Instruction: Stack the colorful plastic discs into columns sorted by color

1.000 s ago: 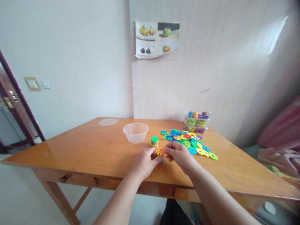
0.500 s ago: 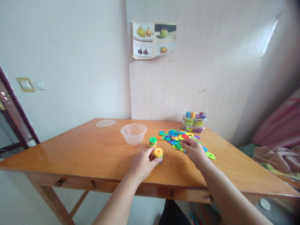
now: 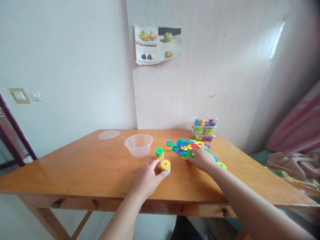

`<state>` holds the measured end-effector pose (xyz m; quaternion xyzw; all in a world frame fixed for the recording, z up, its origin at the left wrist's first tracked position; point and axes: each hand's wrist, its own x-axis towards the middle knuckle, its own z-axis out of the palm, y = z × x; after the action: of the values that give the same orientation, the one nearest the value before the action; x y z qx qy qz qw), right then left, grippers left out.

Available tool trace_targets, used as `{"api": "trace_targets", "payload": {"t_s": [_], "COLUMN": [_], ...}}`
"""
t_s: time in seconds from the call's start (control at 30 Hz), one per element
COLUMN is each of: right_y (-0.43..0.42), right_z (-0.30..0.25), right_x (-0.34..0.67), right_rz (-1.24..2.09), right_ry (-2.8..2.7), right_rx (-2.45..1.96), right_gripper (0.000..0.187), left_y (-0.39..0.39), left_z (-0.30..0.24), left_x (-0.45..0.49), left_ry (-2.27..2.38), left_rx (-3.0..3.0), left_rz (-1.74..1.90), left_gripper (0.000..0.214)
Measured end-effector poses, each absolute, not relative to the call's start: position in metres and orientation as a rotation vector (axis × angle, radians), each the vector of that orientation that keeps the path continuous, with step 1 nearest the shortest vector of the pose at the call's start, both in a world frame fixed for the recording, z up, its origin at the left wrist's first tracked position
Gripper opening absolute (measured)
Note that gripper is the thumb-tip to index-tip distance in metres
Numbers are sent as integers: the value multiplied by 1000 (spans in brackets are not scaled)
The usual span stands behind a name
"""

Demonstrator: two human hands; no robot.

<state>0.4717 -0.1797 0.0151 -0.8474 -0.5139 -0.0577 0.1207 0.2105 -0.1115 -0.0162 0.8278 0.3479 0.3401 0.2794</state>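
Note:
My left hand (image 3: 150, 176) is closed around a short stack of toothed plastic discs (image 3: 165, 165) standing on the table. Its top disc is yellow-orange, with green, yellow and blue edges lower down. Just behind it stands another small disc stack (image 3: 159, 153) with a green one on top. Over the near side of a loose pile of flower-shaped discs (image 3: 181, 146) is my right hand (image 3: 203, 159), thumb and fingers apart and pointing down among them. Its fingertips are partly hidden, and no disc can be made out in its grip.
A translucent plastic bowl (image 3: 139, 145) stands left of the stacks, with a round lid (image 3: 109, 135) lying farther left. Stacked clear boxes (image 3: 203, 129) of coloured pieces are at the back right of the wooden table (image 3: 82, 166). A lime disc (image 3: 222, 165) lies beyond my right forearm.
My right hand has come down onto the pile, its fingers spreading from a pinch. The left hand keeps its hold on the stack. The whole view has shifted slightly.

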Motion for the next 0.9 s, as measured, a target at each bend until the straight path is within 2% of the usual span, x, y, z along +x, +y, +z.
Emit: {"api": "trace_targets", "payload": {"t_s": [0.1, 0.3, 0.47, 0.6, 0.77, 0.9], "right_y": [-176, -174, -164, -151, -145, -149], "right_z": [20, 19, 20, 38, 56, 54], "right_x": [477, 474, 465, 481, 509, 514], "right_rz": [-126, -29, 168, 135, 230, 335], "right_ry": [-1526, -1632, -1802, -1791, -1866, -1978], "right_rx": [-2515, -2311, -2100, -2174, -2152, -2129], "right_gripper": [37, 34, 43, 32, 25, 30], "left_y": [-110, -111, -113, -113, -105, -74], "left_z": [-18, -18, -12, -4, 16, 38], "left_x": [211, 211, 207, 202, 195, 204], "left_ry": [929, 827, 833, 830, 878, 909], "left_rx": [2173, 1992, 1923, 1789, 1584, 1490], "left_rz": [923, 951, 898, 904, 1105, 1402], "left_gripper": [57, 65, 69, 69, 60, 52]}}
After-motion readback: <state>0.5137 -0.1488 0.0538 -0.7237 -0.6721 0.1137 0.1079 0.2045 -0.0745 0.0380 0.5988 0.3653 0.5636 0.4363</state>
